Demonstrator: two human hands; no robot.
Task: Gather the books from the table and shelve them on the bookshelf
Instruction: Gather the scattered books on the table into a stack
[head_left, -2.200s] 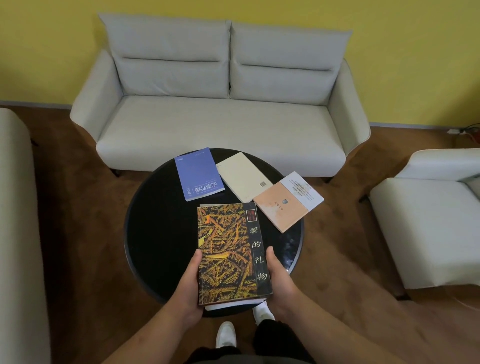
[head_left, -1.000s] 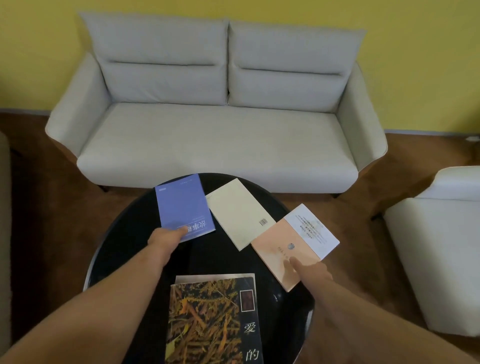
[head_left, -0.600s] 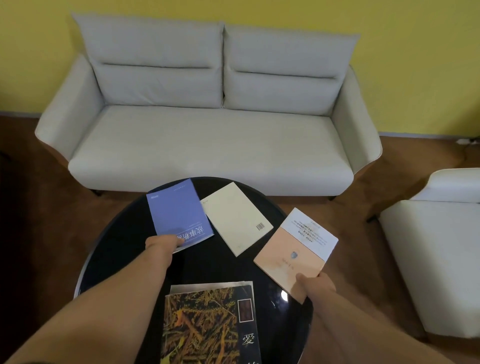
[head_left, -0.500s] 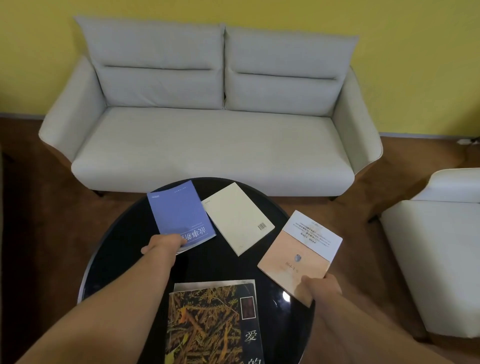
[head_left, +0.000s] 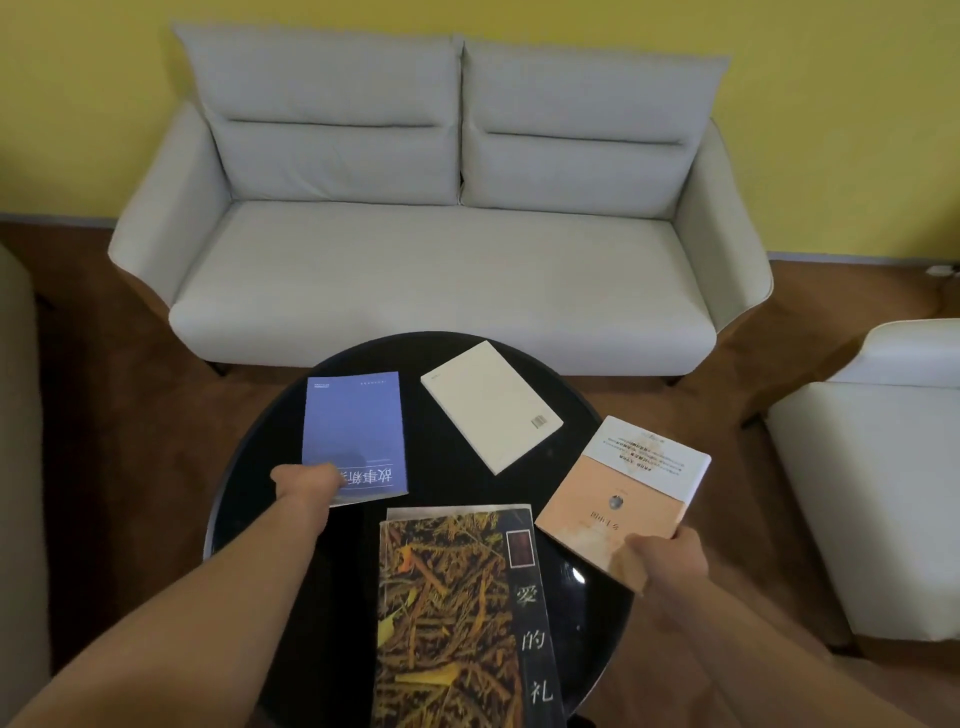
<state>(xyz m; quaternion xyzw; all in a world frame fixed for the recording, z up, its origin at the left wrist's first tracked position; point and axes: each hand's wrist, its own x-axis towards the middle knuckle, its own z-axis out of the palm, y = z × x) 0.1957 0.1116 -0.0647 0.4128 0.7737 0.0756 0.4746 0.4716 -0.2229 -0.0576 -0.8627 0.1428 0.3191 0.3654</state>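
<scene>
My left hand (head_left: 304, 480) is gripping the blue book (head_left: 353, 431), my right hand (head_left: 667, 558) pinching the peach book (head_left: 618, 499). The patterned book (head_left: 457, 613) is lying between both hands, long axis toward me.

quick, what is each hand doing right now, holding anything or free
left hand: grips the near edge of the blue book.
right hand: grips the near corner of the peach book.
</scene>
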